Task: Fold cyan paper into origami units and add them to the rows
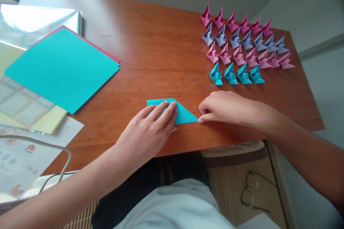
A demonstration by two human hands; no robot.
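Folded teal paper point(186, 113) lies near the middle of the near edge of the wooden surface point(161, 61). Left hand point(154, 123) flat across it, not gripping; right hand point(225, 107) narrow at its right tip, pinch or mere touch, can't tell from here. Looks light, thin, crisp; should crease easily, may slide unpinned. Best held flat mid-body; sharp tip could bend, so pinch gently.
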